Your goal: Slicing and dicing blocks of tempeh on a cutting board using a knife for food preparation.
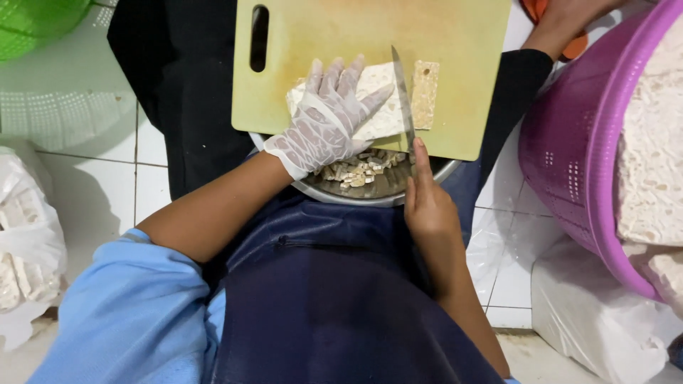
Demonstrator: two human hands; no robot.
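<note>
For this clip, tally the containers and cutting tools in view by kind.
Cutting board: 1
Knife: 1
Metal bowl: 1
Purple basket: 1
Green basket: 1
Total: 5

A thin, translucent plastic glove is worn on the left hand, bunched at the wrist. The right hand is left bare. Light blue sleeves are pushed up the arms, and a dark navy apron is worn.
</note>
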